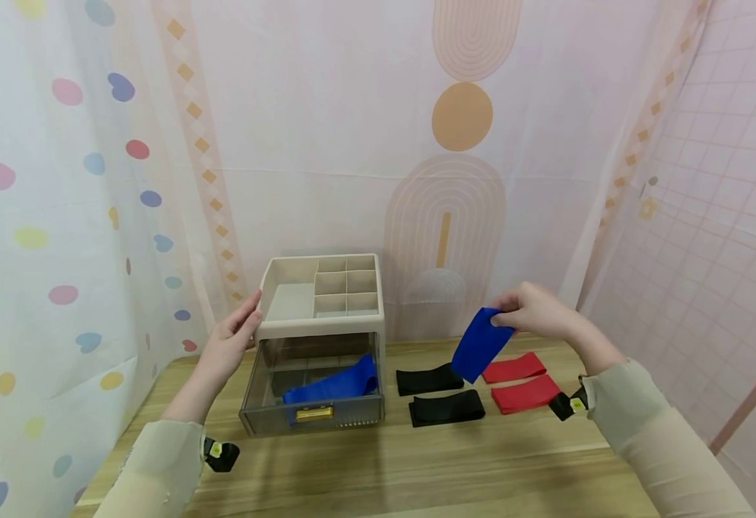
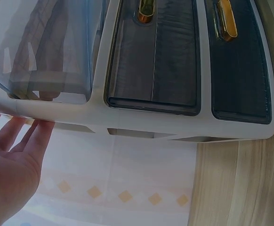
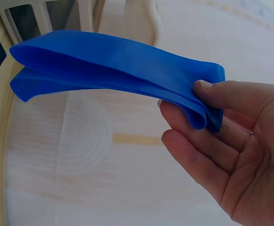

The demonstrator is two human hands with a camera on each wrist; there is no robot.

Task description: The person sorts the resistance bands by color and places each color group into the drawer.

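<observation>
1. The blue band (image 1: 479, 344) hangs in the air above the table (image 1: 378, 467), over the gap between the black and red bands; its upper end is pinched between thumb and curled fingers (image 3: 193, 141) of the right hand (image 1: 533, 311).
2. The left hand (image 1: 227, 344) rests flat against the left side of the organizer (image 1: 321, 302), fingers straight, gripping nothing.
3. The organizer's clear drawer (image 1: 313, 403) stands pulled out, with a second blue band (image 1: 335, 385) lying inside.
4. 2 black bands (image 1: 445, 394) lie just right of the drawer.
5. 2 red bands (image 1: 518, 381) lie beside the black ones, further right.
6. Patterned curtains (image 1: 60, 216) hang behind and to both sides.
</observation>
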